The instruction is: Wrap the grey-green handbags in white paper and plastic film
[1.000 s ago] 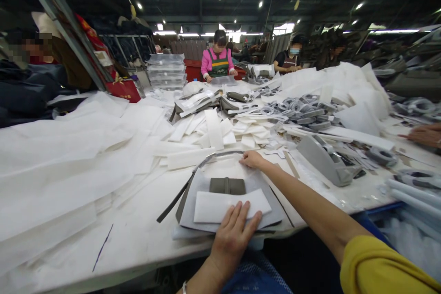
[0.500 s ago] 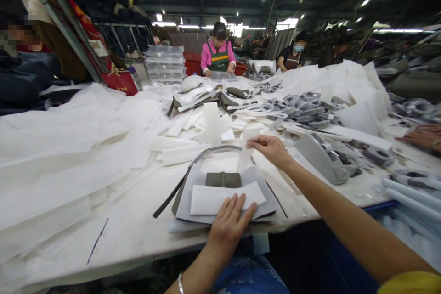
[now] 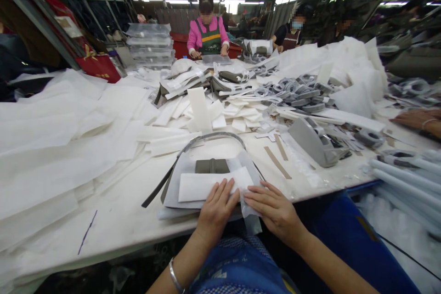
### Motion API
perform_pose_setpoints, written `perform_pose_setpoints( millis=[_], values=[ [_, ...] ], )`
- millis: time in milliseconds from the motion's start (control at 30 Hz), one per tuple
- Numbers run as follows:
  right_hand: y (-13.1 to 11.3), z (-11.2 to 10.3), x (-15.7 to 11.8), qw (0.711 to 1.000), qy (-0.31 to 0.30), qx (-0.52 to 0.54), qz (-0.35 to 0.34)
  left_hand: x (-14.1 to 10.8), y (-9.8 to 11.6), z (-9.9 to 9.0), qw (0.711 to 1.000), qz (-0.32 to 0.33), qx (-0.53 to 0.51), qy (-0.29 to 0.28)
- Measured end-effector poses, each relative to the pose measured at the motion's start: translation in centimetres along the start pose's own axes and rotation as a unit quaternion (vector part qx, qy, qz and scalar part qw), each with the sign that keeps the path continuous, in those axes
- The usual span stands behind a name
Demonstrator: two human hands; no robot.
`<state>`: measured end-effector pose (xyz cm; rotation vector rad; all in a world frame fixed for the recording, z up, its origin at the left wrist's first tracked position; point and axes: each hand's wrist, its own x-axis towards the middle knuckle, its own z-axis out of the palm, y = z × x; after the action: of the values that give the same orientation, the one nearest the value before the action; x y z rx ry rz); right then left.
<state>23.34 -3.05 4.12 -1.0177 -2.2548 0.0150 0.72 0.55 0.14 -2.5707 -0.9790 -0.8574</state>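
Observation:
A grey bag (image 3: 167,192) lies at the table's front edge, its handle (image 3: 220,135) arched away from me and white sheeting over its body. Across it, below a dark olive strap piece (image 3: 212,166), rests a folded white foam strip (image 3: 195,187). My left hand (image 3: 220,204) lies on the strip with its fingers spread. My right hand (image 3: 272,206) is laid flat at the strip's right end, on a thin translucent sheet (image 3: 251,224) that hangs over the edge.
White sheets (image 3: 69,147) cover the left of the table. White strips (image 3: 200,109) and grey wrapped rings (image 3: 303,94) are heaped behind the bag. A grey piece (image 3: 312,142) stands at right. A person (image 3: 208,32) works across the table; another person's hand (image 3: 418,118) is at far right.
My right hand has come down from above the bag's handle to its right front edge, bringing the translucent sheet. My left hand stays on the foam strip. The view has shifted.

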Motion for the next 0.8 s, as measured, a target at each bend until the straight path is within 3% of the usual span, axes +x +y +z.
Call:
perform_pose_setpoints(
  millis=[167, 400, 533, 667, 800],
  values=[
    [-0.8, 0.1, -1.2, 0.999, 0.028, -0.011, -0.014, 0.0, 0.0, 0.0, 1.0, -0.021, -0.006, -0.016],
    [-0.6, 0.7, -2.8, 0.998, 0.003, -0.054, -0.038, 0.2, 0.0, -0.2, 0.998, -0.049, -0.032, -0.018],
    [-0.8, 0.6, -2.9, 0.995, 0.011, -0.081, -0.056, 0.3, 0.2, -0.4, 0.999, -0.03, -0.022, -0.019],
    [-1.6, -1.3, -1.7, 0.998, 0.003, -0.025, -0.059, 0.1, 0.2, -0.4, 0.999, -0.012, -0.019, -0.022],
    [-1.1, -2.6, 2.3, 0.999, 0.043, -0.019, -0.018, -0.1, 0.2, -0.1, 0.999, -0.019, -0.034, 0.014]
  ],
)
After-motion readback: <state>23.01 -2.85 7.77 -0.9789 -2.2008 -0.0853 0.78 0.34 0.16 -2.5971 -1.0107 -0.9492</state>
